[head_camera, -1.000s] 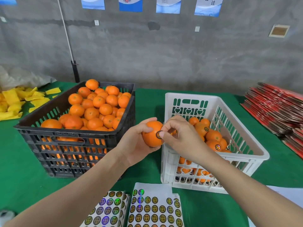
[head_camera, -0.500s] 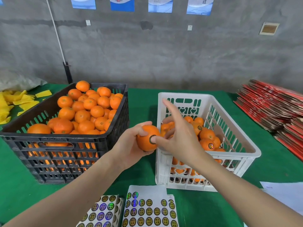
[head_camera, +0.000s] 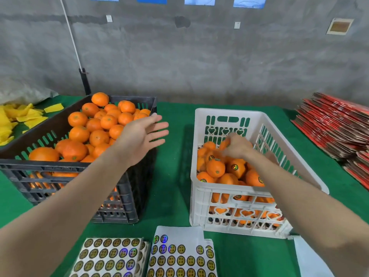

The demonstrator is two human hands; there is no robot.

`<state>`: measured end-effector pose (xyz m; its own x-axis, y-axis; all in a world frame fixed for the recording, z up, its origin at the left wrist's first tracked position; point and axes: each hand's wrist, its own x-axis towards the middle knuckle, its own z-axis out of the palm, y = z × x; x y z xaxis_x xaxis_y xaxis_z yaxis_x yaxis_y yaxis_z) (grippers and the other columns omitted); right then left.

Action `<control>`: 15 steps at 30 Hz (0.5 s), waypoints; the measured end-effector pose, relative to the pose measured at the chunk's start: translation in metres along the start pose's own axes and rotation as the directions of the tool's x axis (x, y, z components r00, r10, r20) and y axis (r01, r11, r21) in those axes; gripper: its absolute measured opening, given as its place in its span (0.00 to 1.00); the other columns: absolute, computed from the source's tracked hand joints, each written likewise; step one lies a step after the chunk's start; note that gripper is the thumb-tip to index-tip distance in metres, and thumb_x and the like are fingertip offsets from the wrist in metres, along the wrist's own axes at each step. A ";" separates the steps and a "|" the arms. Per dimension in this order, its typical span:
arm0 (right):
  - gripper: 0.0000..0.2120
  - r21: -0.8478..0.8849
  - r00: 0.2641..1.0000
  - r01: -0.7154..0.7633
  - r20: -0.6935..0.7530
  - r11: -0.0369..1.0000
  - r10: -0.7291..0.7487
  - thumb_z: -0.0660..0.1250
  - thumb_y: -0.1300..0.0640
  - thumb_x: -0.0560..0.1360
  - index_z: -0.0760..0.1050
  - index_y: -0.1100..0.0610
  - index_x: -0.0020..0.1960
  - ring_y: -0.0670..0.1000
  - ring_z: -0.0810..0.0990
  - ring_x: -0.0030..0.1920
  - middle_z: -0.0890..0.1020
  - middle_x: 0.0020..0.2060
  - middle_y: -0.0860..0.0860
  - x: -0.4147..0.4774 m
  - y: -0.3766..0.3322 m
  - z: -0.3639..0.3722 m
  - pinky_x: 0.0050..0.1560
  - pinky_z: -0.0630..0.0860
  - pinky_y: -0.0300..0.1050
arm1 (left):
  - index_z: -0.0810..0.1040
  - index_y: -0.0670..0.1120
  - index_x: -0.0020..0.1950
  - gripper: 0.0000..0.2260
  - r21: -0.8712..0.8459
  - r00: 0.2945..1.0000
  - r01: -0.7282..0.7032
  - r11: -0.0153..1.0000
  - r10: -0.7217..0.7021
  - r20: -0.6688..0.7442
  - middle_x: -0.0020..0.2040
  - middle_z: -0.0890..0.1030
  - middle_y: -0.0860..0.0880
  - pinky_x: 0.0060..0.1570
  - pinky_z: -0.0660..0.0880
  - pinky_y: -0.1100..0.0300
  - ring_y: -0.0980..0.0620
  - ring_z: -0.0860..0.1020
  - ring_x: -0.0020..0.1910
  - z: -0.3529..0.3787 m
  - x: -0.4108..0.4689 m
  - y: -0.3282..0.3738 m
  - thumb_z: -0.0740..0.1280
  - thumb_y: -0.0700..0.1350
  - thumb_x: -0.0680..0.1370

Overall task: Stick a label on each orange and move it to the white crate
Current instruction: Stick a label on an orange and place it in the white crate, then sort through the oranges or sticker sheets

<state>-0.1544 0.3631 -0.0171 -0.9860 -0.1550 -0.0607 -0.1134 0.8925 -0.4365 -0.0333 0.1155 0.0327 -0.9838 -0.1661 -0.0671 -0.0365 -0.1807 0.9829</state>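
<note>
Right hand (head_camera: 236, 145) rests on oranges (head_camera: 215, 168) inside white crate (head_camera: 257, 124).

My green-covered table (head_camera: 171, 196) carries a black crate (head_camera: 127, 196) at left, a white crate (head_camera: 201, 198) at right, sticker sheets (head_camera: 175, 254) nearest me, yellow scraps (head_camera: 18, 118) far left, red cartons (head_camera: 335, 126) far right.

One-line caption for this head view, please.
Right hand lowers an orange into the white crate while the open left hand reaches over the black crate.
</note>
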 end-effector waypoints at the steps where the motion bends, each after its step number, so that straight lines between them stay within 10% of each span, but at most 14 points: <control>1: 0.28 -0.039 0.997 -0.043 0.060 0.998 0.045 0.71 0.57 0.68 0.66 0.58 0.66 0.55 0.76 0.49 0.78 0.53 0.56 0.008 0.010 0.008 0.41 0.73 0.44 | 0.69 0.42 0.68 0.17 -0.038 1.000 -0.003 0.999 0.002 -0.022 0.61 0.77 0.45 0.52 0.74 0.54 0.48 0.78 0.56 -0.011 0.001 0.002 0.57 0.49 0.83; 6: 0.26 -0.243 0.979 -0.032 0.188 0.970 0.079 0.66 0.54 0.72 0.65 0.59 0.68 0.57 0.76 0.52 0.77 0.54 0.57 0.033 0.022 0.025 0.49 0.77 0.49 | 0.75 0.46 0.53 0.10 -0.131 0.988 -0.036 0.991 0.015 -0.154 0.51 0.81 0.47 0.46 0.75 0.56 0.50 0.80 0.49 -0.054 0.007 0.008 0.57 0.48 0.83; 9: 0.10 -0.502 0.960 0.025 0.255 0.865 0.120 0.65 0.56 0.70 0.72 0.58 0.49 0.58 0.74 0.52 0.75 0.49 0.56 0.042 0.002 0.021 0.58 0.75 0.57 | 0.76 0.47 0.53 0.09 -0.116 0.979 -0.049 0.992 0.025 -0.203 0.51 0.81 0.47 0.46 0.75 0.56 0.50 0.81 0.50 -0.074 0.012 0.012 0.57 0.48 0.83; 12: 0.18 -0.366 0.994 0.105 0.031 0.925 -0.101 0.66 0.57 0.71 0.72 0.58 0.60 0.61 0.71 0.62 0.72 0.61 0.59 0.043 -0.036 0.021 0.63 0.70 0.57 | 0.76 0.46 0.56 0.09 -0.111 0.969 -0.067 0.992 0.038 -0.244 0.53 0.81 0.46 0.47 0.76 0.56 0.50 0.81 0.52 -0.096 0.016 0.016 0.58 0.48 0.83; 15: 0.19 -0.040 0.848 0.418 -0.340 0.908 -0.406 0.64 0.62 0.75 0.71 0.62 0.65 0.59 0.70 0.65 0.73 0.63 0.60 0.026 -0.094 0.032 0.66 0.64 0.48 | 0.74 0.46 0.59 0.11 -0.105 0.961 -0.067 0.992 0.036 -0.274 0.52 0.81 0.47 0.45 0.75 0.58 0.51 0.81 0.50 -0.116 0.019 0.018 0.57 0.49 0.83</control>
<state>-0.1654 0.2619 -0.0063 -0.8319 -0.3495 0.4310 -0.5200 0.7622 -0.3856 -0.0325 -0.0038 0.0294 -0.8988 -0.4317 -0.0761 0.0483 -0.2701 0.9616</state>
